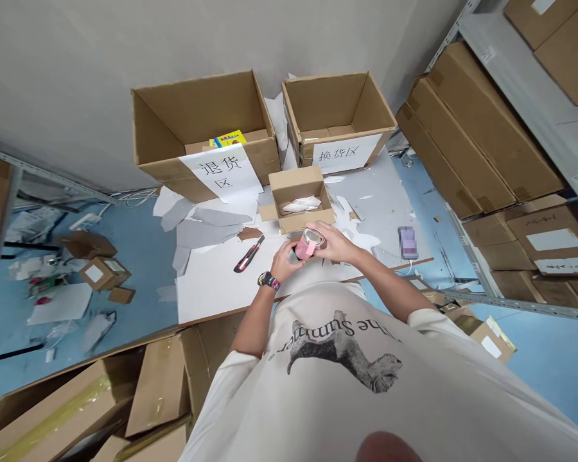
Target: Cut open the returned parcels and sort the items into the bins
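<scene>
A small pink container (306,246) with a silvery lid is held between my two hands, above the table's front edge. My left hand (285,262), with a watch on its wrist, grips its left side. My right hand (334,242) is wrapped round the upper right of it. Just beyond my hands stands a small open cardboard box (301,222) with white paper inside. To the left, a red and black box cutter (249,254) lies on the white table surface (202,289).
Two large open boxes with paper signs, the left one (161,176) and the right one (340,102), stand at the back. A phone (408,242) lies at the right. Torn paper (219,217) covers parts of the table. Shelves of cartons (481,128) stand at the right.
</scene>
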A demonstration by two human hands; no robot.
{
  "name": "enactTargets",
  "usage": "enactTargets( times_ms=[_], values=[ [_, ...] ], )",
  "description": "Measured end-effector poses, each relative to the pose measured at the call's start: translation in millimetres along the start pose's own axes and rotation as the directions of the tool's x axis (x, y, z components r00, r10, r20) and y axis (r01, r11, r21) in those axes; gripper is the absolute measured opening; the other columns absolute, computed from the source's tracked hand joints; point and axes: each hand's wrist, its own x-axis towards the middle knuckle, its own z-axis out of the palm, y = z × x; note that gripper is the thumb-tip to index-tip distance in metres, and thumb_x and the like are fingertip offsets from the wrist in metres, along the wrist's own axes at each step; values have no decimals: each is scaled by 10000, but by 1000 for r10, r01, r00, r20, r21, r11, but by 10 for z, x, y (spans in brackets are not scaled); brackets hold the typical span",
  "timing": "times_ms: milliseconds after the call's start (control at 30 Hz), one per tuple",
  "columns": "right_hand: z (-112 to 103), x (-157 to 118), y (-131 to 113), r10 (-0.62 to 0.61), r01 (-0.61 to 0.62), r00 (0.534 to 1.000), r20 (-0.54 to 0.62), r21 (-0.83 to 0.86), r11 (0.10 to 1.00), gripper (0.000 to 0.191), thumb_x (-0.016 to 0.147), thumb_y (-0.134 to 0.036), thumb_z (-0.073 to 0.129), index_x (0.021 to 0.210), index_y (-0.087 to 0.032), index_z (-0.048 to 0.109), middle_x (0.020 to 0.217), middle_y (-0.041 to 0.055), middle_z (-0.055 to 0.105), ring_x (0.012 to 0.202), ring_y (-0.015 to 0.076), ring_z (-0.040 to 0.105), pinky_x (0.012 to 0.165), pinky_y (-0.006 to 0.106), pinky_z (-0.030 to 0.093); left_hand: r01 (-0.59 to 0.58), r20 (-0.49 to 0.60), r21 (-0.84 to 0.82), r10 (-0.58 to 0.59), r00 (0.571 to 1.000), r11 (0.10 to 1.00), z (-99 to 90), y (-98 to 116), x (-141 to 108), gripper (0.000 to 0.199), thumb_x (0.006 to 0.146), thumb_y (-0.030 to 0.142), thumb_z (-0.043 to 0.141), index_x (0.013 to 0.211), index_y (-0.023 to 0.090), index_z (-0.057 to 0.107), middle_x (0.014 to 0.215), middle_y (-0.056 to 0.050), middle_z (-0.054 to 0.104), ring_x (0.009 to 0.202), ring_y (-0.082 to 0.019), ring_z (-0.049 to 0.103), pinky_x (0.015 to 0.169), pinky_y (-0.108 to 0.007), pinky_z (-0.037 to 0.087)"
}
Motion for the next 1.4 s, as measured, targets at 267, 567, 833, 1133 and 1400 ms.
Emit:
enactTargets(
  times_ms=[267, 567, 833, 1133, 1400],
  values=[
    [75, 147, 104, 55, -32, 989, 140, -165, 986, 828, 941, -195, 721, 1738, -291, 520, 1359, 109, 700, 1214, 329, 655, 1072, 461, 572, -17, -52, -12, 16, 999, 1000, 64, -15, 81, 646, 775, 267, 911, 1381, 224, 693, 1498, -142, 720, 1402, -364, 696, 1217, -536, 582],
    [501, -269, 246, 221, -190, 973, 67, -313, 931, 410, 1028, -153, 695, 1424, -255, 724, 1384, 134, 695, 1207, 296, 690, 1044, 414, 577, -85, -87, -17, 83, 993, 996, 93, 76, 87, 576, 827, 258, 888, 1377, 236, 721, 1473, -131, 758, 1351, -328, 733, 1182, -489, 614],
    [581, -201, 112, 323, -266, 943, 82, -399, 878, 438, 1090, -334, 698, 1518, -240, 682, 1391, 116, 743, 1205, 296, 698, 1029, 381, 556, -93, -84, 7, 94, 992, 996, 120, 47, 51, 484, 907, 276, 770, 1388, 246, 718, 1471, -122, 764, 1416, -314, 713, 1216, -504, 612],
    [818, -86, 158, 394, -301, 916, 71, -528, 794, 408, 1107, -346, 719, 1504, -259, 688, 1474, 146, 698, 1273, 329, 650, 1036, 423, 573, -91, -121, 23, 93, 988, 996, 133, 56, 3, 632, 814, 176, 740, 1440, 242, 685, 1562, -117, 725, 1457, -306, 693, 1256, -480, 589],
    [897, -132, 261, 384, -340, 923, 8, -445, 828, 405, 1122, -332, 683, 1519, -254, 683, 1588, 173, 609, 1285, 332, 673, 1086, 479, 586, -50, -169, 40, 56, 984, 998, 224, 138, 68, 574, 866, 211, 770, 1429, 256, 667, 1498, -148, 728, 1421, -338, 704, 1237, -529, 594]
  ],
)
